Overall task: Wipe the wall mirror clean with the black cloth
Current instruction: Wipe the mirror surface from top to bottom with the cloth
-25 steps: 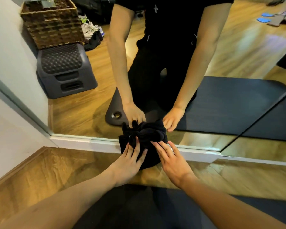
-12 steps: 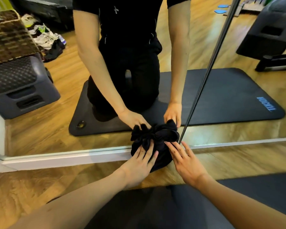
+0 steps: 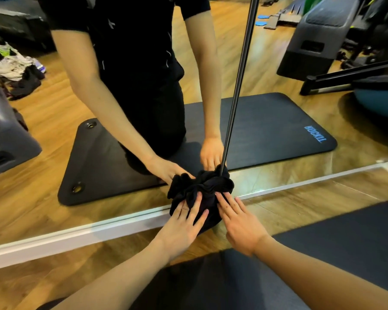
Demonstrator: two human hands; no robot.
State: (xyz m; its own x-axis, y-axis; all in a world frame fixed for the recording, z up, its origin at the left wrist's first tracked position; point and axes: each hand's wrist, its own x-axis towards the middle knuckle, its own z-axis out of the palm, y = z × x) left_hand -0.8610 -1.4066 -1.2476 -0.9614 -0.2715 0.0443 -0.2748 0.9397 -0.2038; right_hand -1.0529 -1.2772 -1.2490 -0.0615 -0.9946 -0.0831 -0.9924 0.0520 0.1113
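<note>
Mirror glass fills the far part of the view, standing on a white frame that runs along the wooden floor. Far left in the reflection you can see a grey step stool and a heap of clothes on the floor. Moving right, the reflected black mat lies flat, and your own reflection kneels on it in dark clothing.

Your left hand presses flat on the black cloth, its fingers straight and slightly spread, curled round nothing. The cloth is bunched into a ball against the bottom edge of the mirror, just where the glass meets the white frame, and it overlaps the frame a little. A dark vertical seam between mirror panels rises from right behind the cloth.

Your right hand lies just beside the left, fingers straight, their tips touching the right side of the cloth.

Further right, the near mat lies on the floor under your forearm, and the reflection shows a second grey step and dark gym equipment far right.
</note>
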